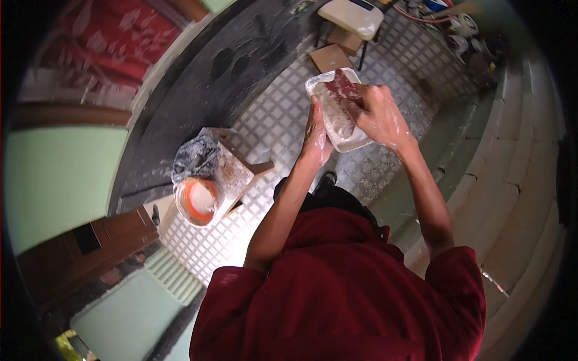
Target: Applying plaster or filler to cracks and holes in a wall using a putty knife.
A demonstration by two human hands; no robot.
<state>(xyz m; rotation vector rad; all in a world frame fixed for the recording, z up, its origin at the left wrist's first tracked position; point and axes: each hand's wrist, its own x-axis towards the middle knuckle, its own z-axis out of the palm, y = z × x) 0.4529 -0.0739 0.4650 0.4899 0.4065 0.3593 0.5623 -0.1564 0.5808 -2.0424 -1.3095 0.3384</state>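
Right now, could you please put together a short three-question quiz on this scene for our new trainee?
1. True or false: the left hand steadies the white tray by its edge.
2. What does the right hand press onto the tray?
A. a dark red flat tool
B. a green sponge
C. a metal spoon
3. Fill in: the orange-and-white bucket stands beside a small ____ stool on the tiled floor.

Key: 1 true; 2 A; 3 wooden.
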